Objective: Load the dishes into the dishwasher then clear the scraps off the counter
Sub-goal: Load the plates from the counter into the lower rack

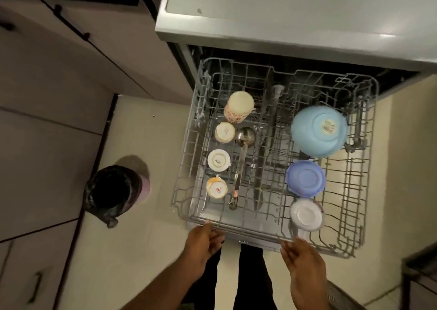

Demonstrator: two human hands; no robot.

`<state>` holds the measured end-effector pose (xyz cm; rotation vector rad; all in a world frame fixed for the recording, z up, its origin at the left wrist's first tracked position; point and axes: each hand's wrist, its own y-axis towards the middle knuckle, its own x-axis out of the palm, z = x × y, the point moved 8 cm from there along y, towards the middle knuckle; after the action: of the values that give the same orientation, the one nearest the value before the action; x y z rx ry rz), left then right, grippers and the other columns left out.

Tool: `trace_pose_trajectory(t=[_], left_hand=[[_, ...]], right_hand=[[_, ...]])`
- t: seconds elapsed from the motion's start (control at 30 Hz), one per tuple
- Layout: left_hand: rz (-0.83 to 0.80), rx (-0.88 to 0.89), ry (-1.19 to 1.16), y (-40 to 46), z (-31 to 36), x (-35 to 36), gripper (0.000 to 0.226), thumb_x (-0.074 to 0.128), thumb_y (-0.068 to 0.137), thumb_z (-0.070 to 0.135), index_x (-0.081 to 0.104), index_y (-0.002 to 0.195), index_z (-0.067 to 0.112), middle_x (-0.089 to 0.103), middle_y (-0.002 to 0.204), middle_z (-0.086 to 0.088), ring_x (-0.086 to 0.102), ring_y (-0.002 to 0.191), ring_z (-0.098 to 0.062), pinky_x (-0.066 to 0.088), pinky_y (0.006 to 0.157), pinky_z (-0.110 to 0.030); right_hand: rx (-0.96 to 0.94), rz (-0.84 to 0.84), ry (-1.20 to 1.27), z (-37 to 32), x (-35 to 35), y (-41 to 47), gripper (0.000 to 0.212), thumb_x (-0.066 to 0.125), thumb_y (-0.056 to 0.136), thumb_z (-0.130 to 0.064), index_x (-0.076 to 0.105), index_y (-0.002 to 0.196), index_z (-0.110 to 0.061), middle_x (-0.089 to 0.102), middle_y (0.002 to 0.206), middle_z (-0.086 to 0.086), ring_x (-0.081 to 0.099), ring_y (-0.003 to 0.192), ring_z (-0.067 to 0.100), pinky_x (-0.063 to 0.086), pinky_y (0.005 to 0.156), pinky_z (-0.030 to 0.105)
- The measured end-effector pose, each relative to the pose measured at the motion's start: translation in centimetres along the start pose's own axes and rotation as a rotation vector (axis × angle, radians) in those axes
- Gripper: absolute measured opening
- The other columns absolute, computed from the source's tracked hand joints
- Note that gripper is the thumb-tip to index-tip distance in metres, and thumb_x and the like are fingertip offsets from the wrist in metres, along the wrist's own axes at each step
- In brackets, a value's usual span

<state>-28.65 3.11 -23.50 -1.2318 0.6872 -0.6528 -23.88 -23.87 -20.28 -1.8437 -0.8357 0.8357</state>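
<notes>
Reaching w/ both hands toward the front rail of the pulled-out dishwasher rack (pixel 236 224) — left hand (pixel 203 240) has its fingertips at the rail, fingers loosely curled, gripping nothing; right hand (pixel 302 260) is spread, just short of it. Rack holds upturned cups (pixel 218 160) on the left, a ladle (pixel 243 144) mid, blue bowl (pixel 319 131) + two lidded tubs (pixel 306 178) on the right. Lined bin (pixel 113 191) on the floor — left of the rack.
</notes>
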Motion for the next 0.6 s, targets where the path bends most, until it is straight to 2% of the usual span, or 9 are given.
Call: trace_pose_trajectory(t=[0.13, 0.2, 0.23, 0.33, 0.4, 0.43, 0.47, 0.53, 0.6], left_hand=[[0.002, 0.024, -0.001, -0.1, 0.0, 0.3, 0.034, 0.045, 0.112, 0.028, 0.06, 0.117, -0.002, 0.075, 0.103, -0.022, 0.076, 0.079, -0.021, 0.058, 0.065, -0.03], [0.014, 0.038, -0.015, 0.1, 0.0, 0.1, 0.037, 0.047, 0.111, 0.029, 0.061, 0.117, -0.005, 0.074, 0.106, -0.025, 0.076, 0.08, -0.023, 0.059, 0.065, -0.031], [0.018, 0.046, -0.027, 0.2, 0.0, 0.0, 0.037, 0.048, 0.111, 0.029, 0.061, 0.117, -0.004, 0.074, 0.106, -0.025, 0.076, 0.082, -0.024, 0.059, 0.066, -0.031], [0.01, 0.062, -0.079, 0.3, -0.3, -0.2, 0.037, 0.049, 0.11, 0.03, 0.062, 0.115, -0.004, 0.074, 0.106, -0.025, 0.077, 0.088, -0.028, 0.061, 0.069, -0.032], [0.003, 0.077, -0.111, 0.3, -0.4, -0.2, 0.038, 0.049, 0.11, 0.03, 0.062, 0.117, -0.006, 0.074, 0.111, -0.027, 0.078, 0.095, -0.033, 0.063, 0.071, -0.033], [0.009, 0.085, -0.121, 0.4, -0.4, -0.1, 0.038, 0.049, 0.11, 0.029, 0.062, 0.117, -0.006, 0.074, 0.111, -0.028, 0.077, 0.098, -0.035, 0.063, 0.073, -0.033], [0.021, 0.098, -0.128, 0.4, -0.4, -0.1, 0.038, 0.048, 0.11, 0.027, 0.062, 0.117, -0.008, 0.074, 0.11, -0.03, 0.077, 0.099, -0.036, 0.064, 0.074, -0.033], [0.047, 0.129, -0.141, 0.5, -0.4, -0.1, 0.036, 0.049, 0.11, 0.024, 0.061, 0.114, -0.01, 0.073, 0.108, -0.033, 0.078, 0.094, -0.037, 0.064, 0.07, -0.032], [0.057, 0.161, -0.152, 0.2, -0.1, 0.1, 0.035, 0.049, 0.11, 0.024, 0.062, 0.112, -0.009, 0.072, 0.106, -0.034, 0.078, 0.091, -0.037, 0.063, 0.068, -0.031]], right_hand=[[0.05, 0.073, -0.006, 1.0, -0.9, 0.9, 0.017, 0.064, 0.102, -0.013, 0.064, 0.093, 0.001, 0.061, 0.074, 0.018, 0.062, 0.077, 0.029, 0.062, 0.068, 0.035], [0.133, 0.085, 0.012, 1.1, -0.8, 1.7, 0.026, 0.063, 0.104, -0.023, 0.06, 0.088, -0.002, 0.058, 0.075, 0.017, 0.06, 0.078, 0.028, 0.061, 0.052, 0.029], [0.197, 0.062, 0.036, 1.1, -0.5, 1.8, 0.031, 0.065, 0.102, -0.031, 0.058, 0.085, -0.006, 0.055, 0.078, 0.016, 0.059, 0.078, 0.028, 0.062, 0.052, 0.028], [0.36, 0.006, 0.067, 1.3, -0.2, 2.8, 0.052, 0.089, 0.076, -0.048, 0.057, 0.075, -0.006, 0.055, 0.08, 0.015, 0.059, 0.069, 0.026, 0.061, 0.086, 0.038], [0.383, 0.06, 0.045, 1.3, -0.9, 3.3, 0.046, 0.072, 0.095, -0.045, 0.053, 0.087, -0.004, 0.052, 0.092, 0.016, 0.056, 0.074, 0.028, 0.056, 0.099, 0.042], [0.363, 0.096, 0.003, 1.2, -1.2, 3.6, 0.042, 0.063, 0.102, -0.041, 0.052, 0.096, -0.001, 0.05, 0.091, 0.016, 0.055, 0.076, 0.03, 0.062, 0.089, 0.044], [0.321, 0.101, -0.032, 1.1, -1.4, 4.2, 0.038, 0.058, 0.106, -0.037, 0.053, 0.106, 0.001, 0.051, 0.089, 0.017, 0.055, 0.076, 0.032, 0.066, 0.067, 0.042], [0.237, 0.113, -0.084, 0.6, -1.5, 4.9, 0.029, 0.056, 0.108, -0.028, 0.053, 0.115, 0.0, 0.053, 0.083, 0.021, 0.06, 0.068, 0.035, 0.054, 0.034, 0.036], [0.168, 0.105, -0.158, -0.2, -1.6, 5.2, 0.031, 0.054, 0.109, -0.025, 0.056, 0.099, 0.005, 0.057, 0.064, 0.02, 0.063, 0.043, 0.029, 0.049, 0.03, 0.029]])
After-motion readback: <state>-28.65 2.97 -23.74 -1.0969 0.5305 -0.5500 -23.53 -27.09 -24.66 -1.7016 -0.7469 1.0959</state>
